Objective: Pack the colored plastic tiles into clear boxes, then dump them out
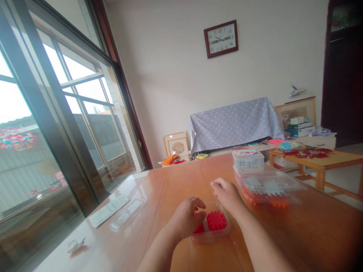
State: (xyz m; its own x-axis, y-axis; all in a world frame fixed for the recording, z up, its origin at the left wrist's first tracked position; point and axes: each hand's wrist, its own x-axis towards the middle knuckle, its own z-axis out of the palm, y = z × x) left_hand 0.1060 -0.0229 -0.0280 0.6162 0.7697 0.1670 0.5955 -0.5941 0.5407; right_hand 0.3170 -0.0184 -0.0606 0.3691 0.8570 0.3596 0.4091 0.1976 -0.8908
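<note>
A small clear plastic box (227, 229) stands on the table in front of me. Inside it lie red notched pieces, like flat gear-edged blocks; one red piece (216, 220) shows fully at the right. My left hand (187, 216) is over the box's left part, fingers bent and apart from the thumb, partly covering another red piece (200, 228). Just beyond the box's far right corner, my right hand (227, 192) is raised with its fingers curled closed. Whatever they may hold is hidden from view.
At the right stands a larger clear container (266, 189) with grey and orange notched pieces, beside a smaller lidded box (248, 161). Toward the window lie a clear lid (128, 214), a printed paper (109, 211) and a small crumpled item (76, 245).
</note>
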